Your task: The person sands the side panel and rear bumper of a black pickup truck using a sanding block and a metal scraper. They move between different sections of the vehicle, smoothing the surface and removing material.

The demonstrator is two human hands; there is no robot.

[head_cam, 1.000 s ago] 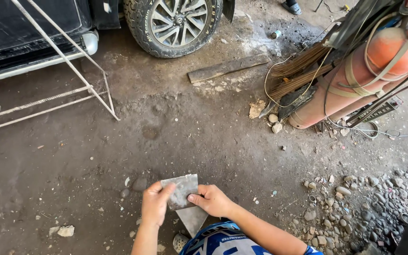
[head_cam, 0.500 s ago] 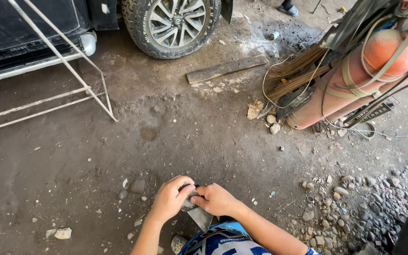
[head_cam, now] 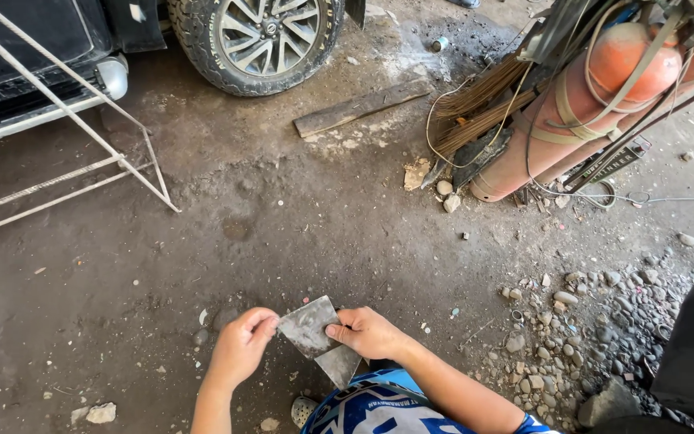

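At far left we see a white metal frame (head_cam: 66, 161) standing on the dirt floor (head_cam: 283, 241), with a car wheel (head_cam: 255, 40) beyond it. Near us, our left hand (head_cam: 238, 350) pinches the left corner of a grey metal plate (head_cam: 308, 325), held just above the floor, and our right hand (head_cam: 371, 331) pinches its right edge. At far right lie orange gas cylinders (head_cam: 588, 104).

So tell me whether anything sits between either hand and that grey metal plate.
Nothing visible does. The left hand grips the grey metal plate at its left edge, and the right hand pinches its right edge, both in direct contact. A second grey plate lies just below it, over the dirt floor.
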